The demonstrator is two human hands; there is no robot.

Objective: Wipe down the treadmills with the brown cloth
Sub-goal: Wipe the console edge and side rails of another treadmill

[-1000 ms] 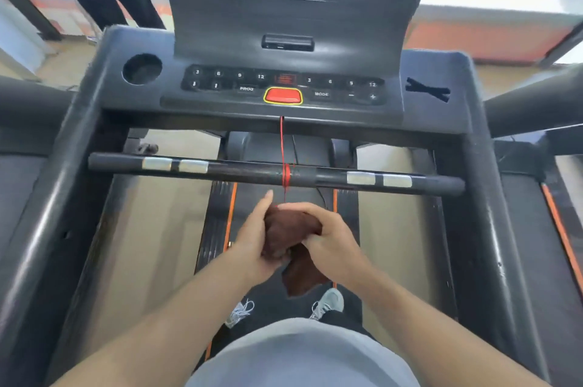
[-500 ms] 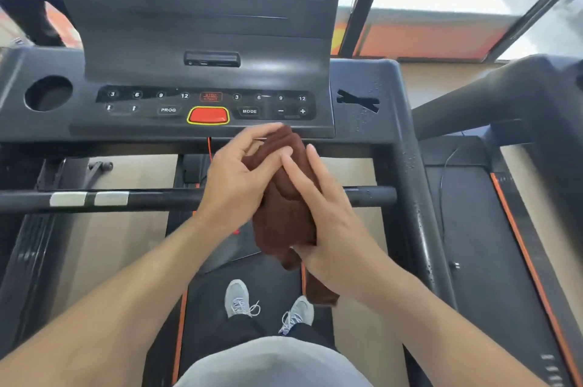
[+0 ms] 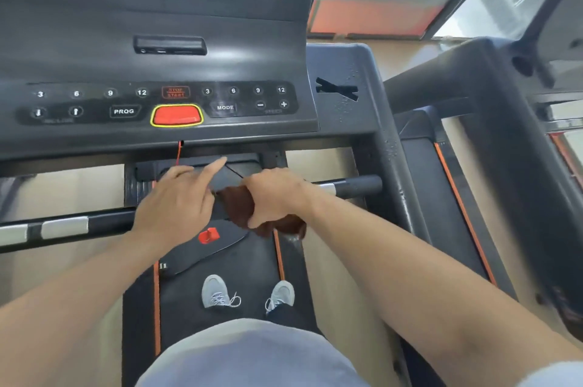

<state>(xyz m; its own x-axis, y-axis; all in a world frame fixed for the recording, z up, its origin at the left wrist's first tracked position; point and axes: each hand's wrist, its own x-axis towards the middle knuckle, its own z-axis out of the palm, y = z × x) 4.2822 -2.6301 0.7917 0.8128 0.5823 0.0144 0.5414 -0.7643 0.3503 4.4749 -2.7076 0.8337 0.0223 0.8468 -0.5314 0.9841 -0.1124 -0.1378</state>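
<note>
Lowered, right hand (image 3: 277, 197) grips bunched brown cloth (image 3: 236, 207) over handlebar (image 3: 350, 186).

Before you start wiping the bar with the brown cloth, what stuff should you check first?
1. Right hand grips brown cloth: ok.
2. Cloth sits at the crossbar: ok.
3. Left hand off the cloth, fingers straight: ok.
4. Red safety cord away from the cloth: ok.
5. Feet on the belt, between the orange stripes: ok.
6. Belt stopped: cannot tell.
</note>
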